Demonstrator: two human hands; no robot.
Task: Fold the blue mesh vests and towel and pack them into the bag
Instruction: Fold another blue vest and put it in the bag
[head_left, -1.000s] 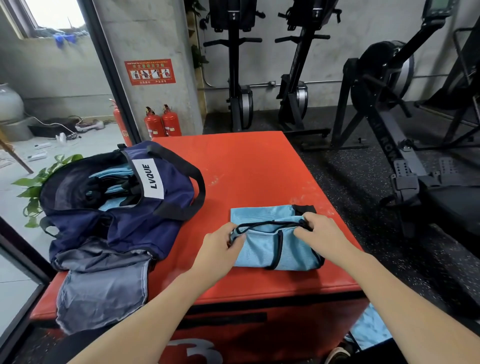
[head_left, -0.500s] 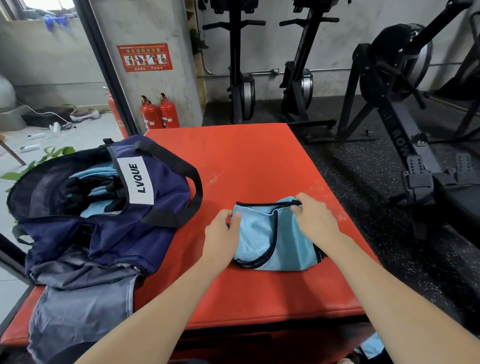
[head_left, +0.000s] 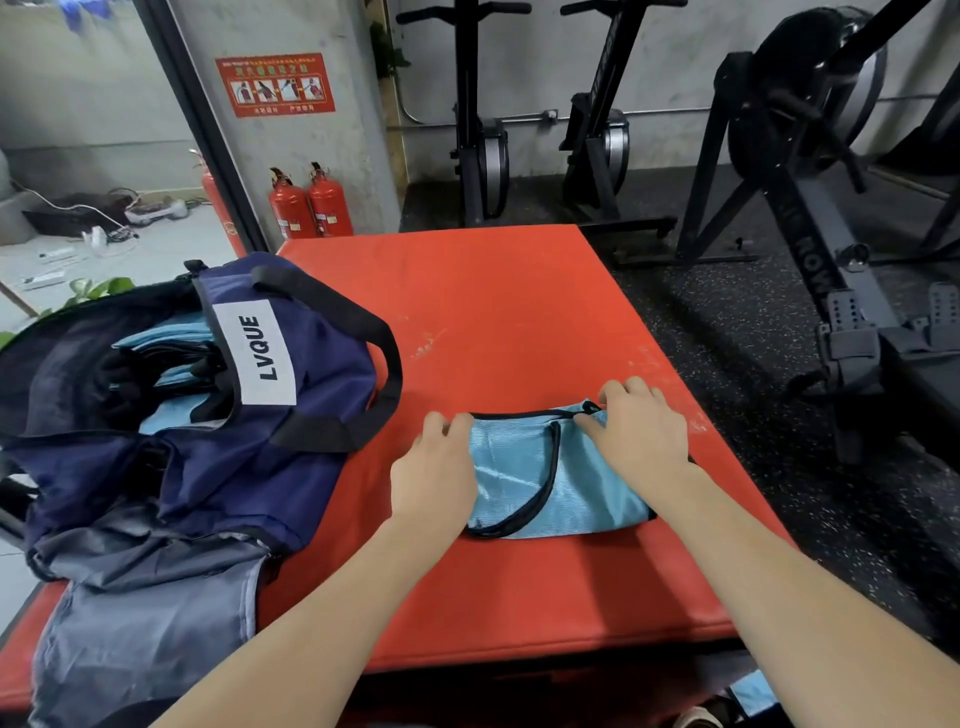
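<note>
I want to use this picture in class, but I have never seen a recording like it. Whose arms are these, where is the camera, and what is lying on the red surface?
There is no machine here: the arms belong to a person wearing a wide-angle camera on the head, looking forward and down. So the single picture shows what that person sees. The left hand and right hand each grip an edge of a folded blue mesh vest lying on the red padded box. To the left stands an open navy bag labelled LVQUE, with more blue fabric already inside. A grey cloth lies in front of the bag. Gym machines stand behind.
</note>
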